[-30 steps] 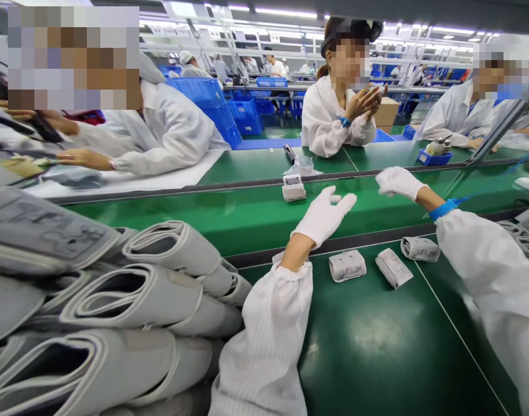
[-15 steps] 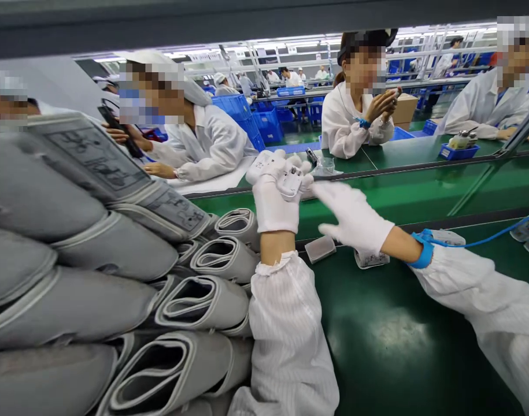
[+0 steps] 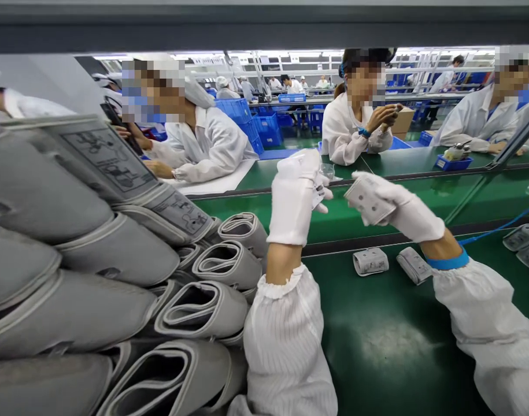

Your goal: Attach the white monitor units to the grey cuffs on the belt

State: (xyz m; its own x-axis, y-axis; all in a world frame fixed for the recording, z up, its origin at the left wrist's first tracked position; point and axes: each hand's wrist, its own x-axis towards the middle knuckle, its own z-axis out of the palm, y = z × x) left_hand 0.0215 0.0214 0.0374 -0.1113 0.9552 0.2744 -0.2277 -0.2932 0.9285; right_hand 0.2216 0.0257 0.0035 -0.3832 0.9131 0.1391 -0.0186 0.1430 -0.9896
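My left hand point(image 3: 293, 193), in a white glove, is raised over the far edge of the green work surface. Its fingers are closed around small white plastic device units point(image 3: 320, 193), mostly hidden by the glove. Farther right, my gloved right hand point(image 3: 403, 208) grips a small folded grey cuff point(image 3: 369, 199) with dark round spots on its face. On the green surface below lie a printed rolled cuff point(image 3: 370, 262) and another rolled cuff point(image 3: 413, 266), the latter just under my right wrist.
Large grey rolled cuffs point(image 3: 223, 306) are stacked high on the left, beside my left forearm. A blue cord point(image 3: 498, 224) runs from my right wristband. More small cuffs point(image 3: 524, 245) lie at the right edge. Co-workers sit across the line; a blue tray point(image 3: 453, 163) stands there.
My right hand has picked up a folded cuff from the green surface and moved up and right with it. My left hand has turned and shifted slightly right, still holding the white units.
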